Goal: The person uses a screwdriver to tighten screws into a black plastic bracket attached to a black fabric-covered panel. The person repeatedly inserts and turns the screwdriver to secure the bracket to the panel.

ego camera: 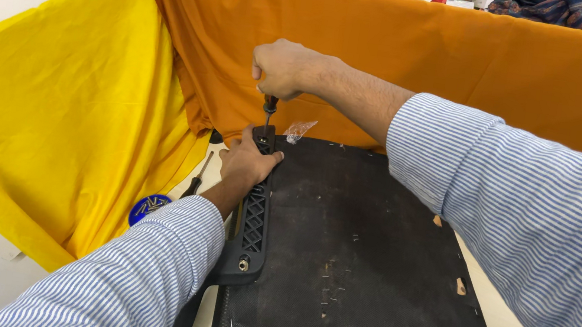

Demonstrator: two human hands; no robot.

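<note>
A black plastic bracket with a lattice pattern [254, 222] lies along the left edge of a dark fabric-covered panel [352, 269]. My left hand [244, 165] presses on the bracket's far end. My right hand [281, 68] is closed around the handle of a screwdriver [268, 112], held upright with its tip on the top of the bracket. A bolt shows at the bracket's near end [243, 264]. Both arms wear blue-striped sleeves.
A yellow cloth [50, 117] covers the left side and an orange cloth [432, 62] hangs behind. A small clear plastic bag [299, 130] lies by the panel's far edge. A second tool [195, 182] and a round blue badge [148, 206] lie to the left. Boxes sit at the back.
</note>
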